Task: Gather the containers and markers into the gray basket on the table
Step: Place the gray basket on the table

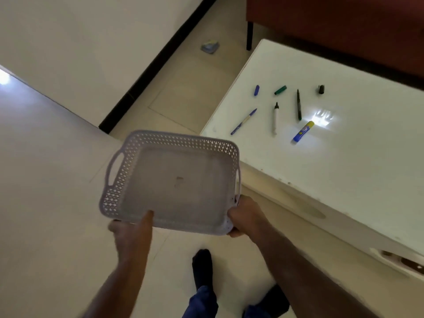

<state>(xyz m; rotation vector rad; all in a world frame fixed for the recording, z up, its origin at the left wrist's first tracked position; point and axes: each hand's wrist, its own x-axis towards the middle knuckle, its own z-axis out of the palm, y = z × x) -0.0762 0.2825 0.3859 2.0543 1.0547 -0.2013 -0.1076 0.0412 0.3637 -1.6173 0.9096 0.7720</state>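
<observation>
I hold an empty gray perforated basket (128, 154) in the air above the floor, left of the white table (358, 171). My left hand (132, 232) grips its near rim, thumb inside. My right hand (244, 214) grips its near right corner. On the table lie a blue marker (243, 121), a white marker with a black tip (275, 118), a dark green marker (298, 104), a blue and yellow glue stick (303, 131), a blue cap (256, 90), a green cap (280, 90) and a black cap (321, 89).
The table's near edge runs diagonally just right of the basket. A dark red sofa (344, 26) stands behind the table. A crumpled blue-gray object (210, 47) lies on the tiled floor by the wall. My feet in dark socks (202, 265) are below.
</observation>
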